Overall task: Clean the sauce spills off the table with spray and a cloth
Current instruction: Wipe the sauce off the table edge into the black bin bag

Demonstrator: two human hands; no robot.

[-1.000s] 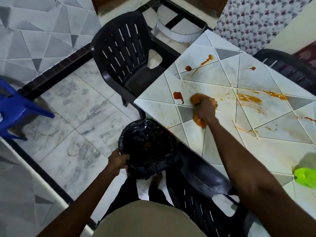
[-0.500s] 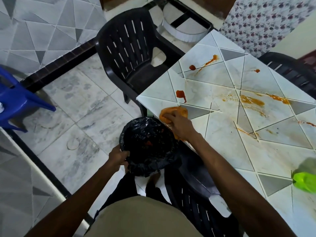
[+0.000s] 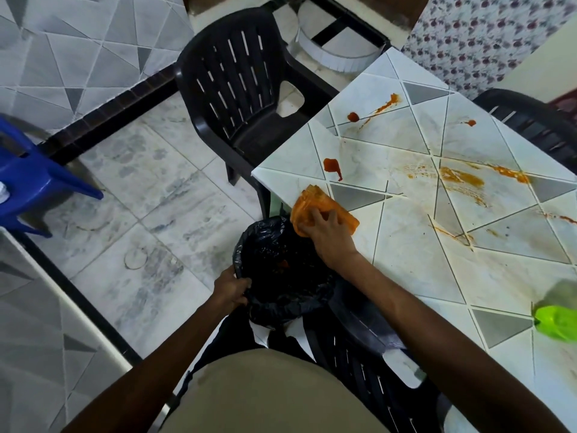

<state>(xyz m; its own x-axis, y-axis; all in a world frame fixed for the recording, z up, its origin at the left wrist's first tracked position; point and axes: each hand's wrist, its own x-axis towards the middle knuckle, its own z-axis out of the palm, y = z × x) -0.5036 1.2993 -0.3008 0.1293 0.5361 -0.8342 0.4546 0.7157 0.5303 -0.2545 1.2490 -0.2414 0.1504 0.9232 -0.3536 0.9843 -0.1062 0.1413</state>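
My right hand (image 3: 327,235) presses an orange, sauce-stained cloth (image 3: 315,203) on the near left edge of the tiled table (image 3: 415,254), fingers bent over it. Just below that edge hangs a bin lined with a black bag (image 3: 281,276); my left hand (image 3: 231,290) grips its rim. Red sauce blobs (image 3: 332,167) and orange smears (image 3: 462,178) mark the tabletop beyond the cloth. A green spray bottle top (image 3: 557,321) shows at the right edge, blurred.
A black plastic chair (image 3: 243,98) stands at the table's far left corner. Another black chair (image 3: 374,354) is under my right arm, and a third (image 3: 530,117) at the far right. A blue stool (image 3: 34,179) stands on the floor at left.
My right hand dragged the cloth from the middle of the table toward the near left edge above the bin, leaving a wiped streak. My left hand kept its grip on the bin rim.
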